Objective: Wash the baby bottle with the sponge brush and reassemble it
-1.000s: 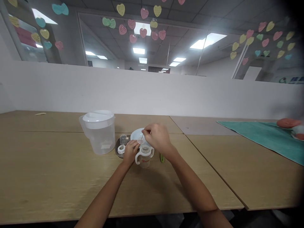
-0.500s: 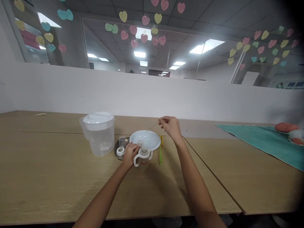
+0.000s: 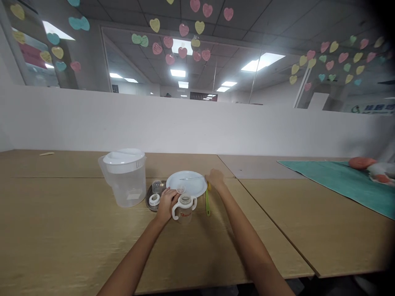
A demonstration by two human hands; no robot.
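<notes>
My left hand (image 3: 167, 203) is closed at the near-left rim of a white plate (image 3: 173, 183). A small clear round piece (image 3: 181, 189) shows at its fingertips. Right beside that hand stands a clear baby bottle (image 3: 185, 214), uncapped and upright, with two white handles. Over at the plate's right rim, my right hand (image 3: 216, 179) pinches one end of a thin stick (image 3: 191, 178), which reaches leftward over the plate. Its tip is too fine to make out. Below the right hand lies a green-handled brush (image 3: 207, 204) with a yellow head.
A round metal tray (image 3: 149, 205) behind my left hand carries a white collar ring (image 3: 154, 200) and a clear dome cap (image 3: 156, 187). Left of it stands a lidded plastic pitcher (image 3: 129, 185). A teal cloth (image 3: 336, 181) lies far right.
My right hand has come down and left to the plate's rim. The thin stick, slanted before, now lies nearly level over the plate. My left hand keeps its place by the bottle.
</notes>
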